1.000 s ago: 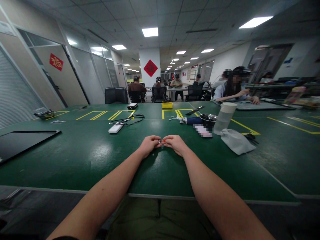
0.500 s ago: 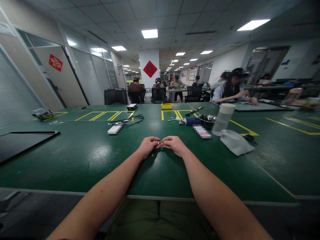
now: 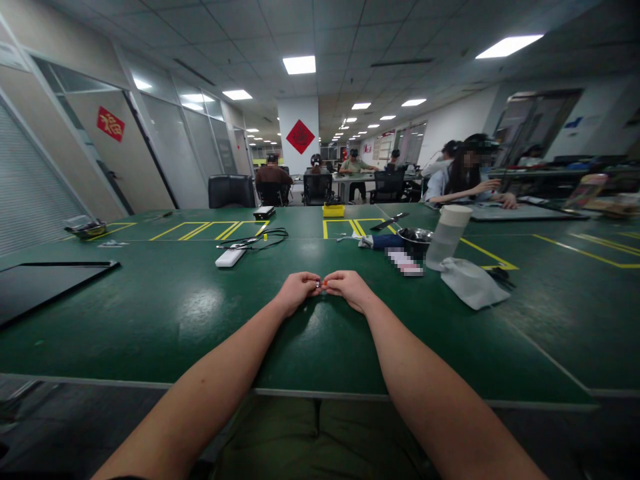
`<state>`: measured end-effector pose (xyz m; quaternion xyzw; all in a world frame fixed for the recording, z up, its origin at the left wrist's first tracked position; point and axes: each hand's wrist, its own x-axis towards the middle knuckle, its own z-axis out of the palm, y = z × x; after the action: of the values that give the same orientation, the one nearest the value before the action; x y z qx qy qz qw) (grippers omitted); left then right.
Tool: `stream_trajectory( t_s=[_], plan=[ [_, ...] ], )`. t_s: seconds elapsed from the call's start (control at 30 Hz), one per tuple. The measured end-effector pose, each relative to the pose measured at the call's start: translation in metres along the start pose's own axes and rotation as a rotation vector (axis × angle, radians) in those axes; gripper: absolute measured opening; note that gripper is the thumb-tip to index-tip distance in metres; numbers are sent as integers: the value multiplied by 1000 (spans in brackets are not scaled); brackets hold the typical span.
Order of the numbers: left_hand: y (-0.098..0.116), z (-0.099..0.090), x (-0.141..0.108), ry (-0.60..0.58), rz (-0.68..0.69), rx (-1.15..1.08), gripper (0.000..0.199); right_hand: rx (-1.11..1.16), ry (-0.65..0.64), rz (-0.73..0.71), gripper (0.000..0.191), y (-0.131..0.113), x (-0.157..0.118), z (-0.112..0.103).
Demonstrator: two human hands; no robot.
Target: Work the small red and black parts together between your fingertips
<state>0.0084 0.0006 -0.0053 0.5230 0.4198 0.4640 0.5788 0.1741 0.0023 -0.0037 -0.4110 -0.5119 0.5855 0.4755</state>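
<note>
My left hand (image 3: 299, 292) pinches a small metallic-looking piece (image 3: 317, 284) between thumb and fingertips, just above the green table (image 3: 190, 340). Facing it, my right hand (image 3: 350, 289) grips a small orange-red piece (image 3: 325, 283) at its fingertips. The two hands nearly meet at the middle, and both pieces are too small to identify. Whether they touch each other I cannot tell.
A white power bank (image 3: 231, 256) with a black cable lies ahead on the left. Ahead on the right are a metal bowl (image 3: 416, 241), a translucent bottle (image 3: 449, 237) and a white pouch (image 3: 473, 283). A person (image 3: 463, 177) sits at the far right.
</note>
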Motion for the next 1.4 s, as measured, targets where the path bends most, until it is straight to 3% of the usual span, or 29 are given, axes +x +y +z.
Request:
stream_trajectory(
  t_s=[0.43,0.67,0.97,1.4],
  plan=[
    [3,1,-3,11,-2,-16,15,-3,-3,0,10,-1,0,-1],
    [2,-1,-6,-66,87,187,22,-37,-55,-9,12,-1,0,-1],
    [5,-2,-3,-14,26,-75,18,67,-31,11,9,0,1,-2],
    [3,-1,-1,3,-29,-69,19,88,-17,32,8,-2,0,-2]
  ],
)
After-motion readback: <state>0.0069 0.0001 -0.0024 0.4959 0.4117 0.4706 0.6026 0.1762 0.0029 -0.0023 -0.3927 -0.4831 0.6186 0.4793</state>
